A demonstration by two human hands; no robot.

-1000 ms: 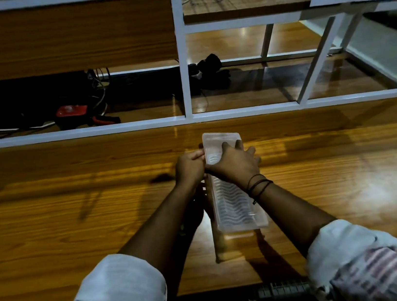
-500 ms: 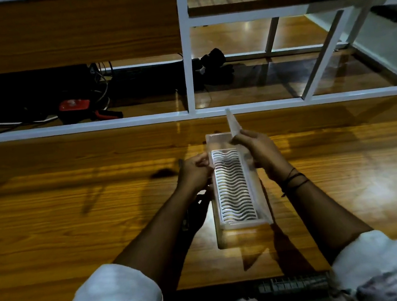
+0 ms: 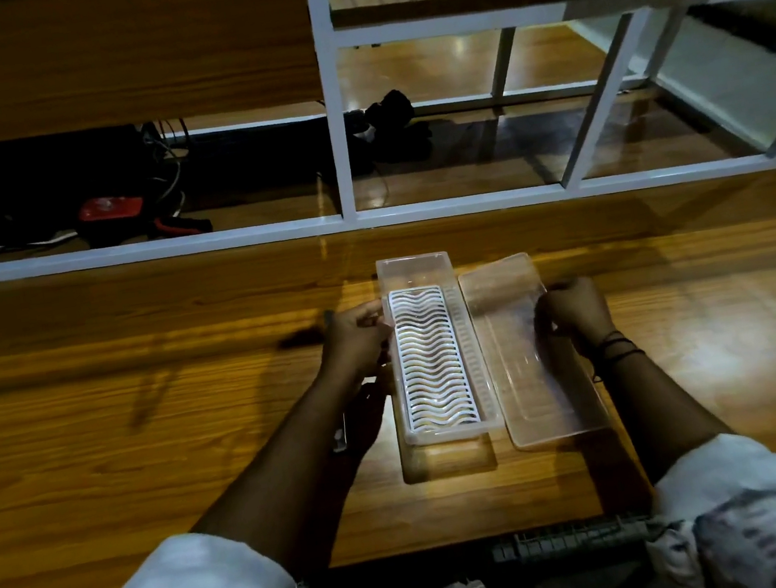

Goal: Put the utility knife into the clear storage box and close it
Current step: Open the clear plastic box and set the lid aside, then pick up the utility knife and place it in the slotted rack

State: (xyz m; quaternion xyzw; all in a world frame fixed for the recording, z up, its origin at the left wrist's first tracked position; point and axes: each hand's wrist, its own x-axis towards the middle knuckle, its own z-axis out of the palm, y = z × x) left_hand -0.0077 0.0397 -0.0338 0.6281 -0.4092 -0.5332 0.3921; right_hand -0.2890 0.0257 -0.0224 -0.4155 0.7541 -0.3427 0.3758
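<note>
Clear storage box point(image 3: 445, 415) — open, lid point(image 3: 530, 363) alongside

Open box point(image 3: 477, 356) unobstructed above; lid point(image 3: 530, 363) lies beside.

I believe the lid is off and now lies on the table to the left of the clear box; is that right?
Not quite: the head view shows the lid off and lying on the table to the right of the clear box, under the right hand.

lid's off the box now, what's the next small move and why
Probably let go of the lid and reach for the knife. The clear storage box stands open, holding only its white wavy insert. The right hand rests on the lid, flat beside the box; the left hand steadies the box. A partly hidden object under the left forearm may be the knife.
</note>
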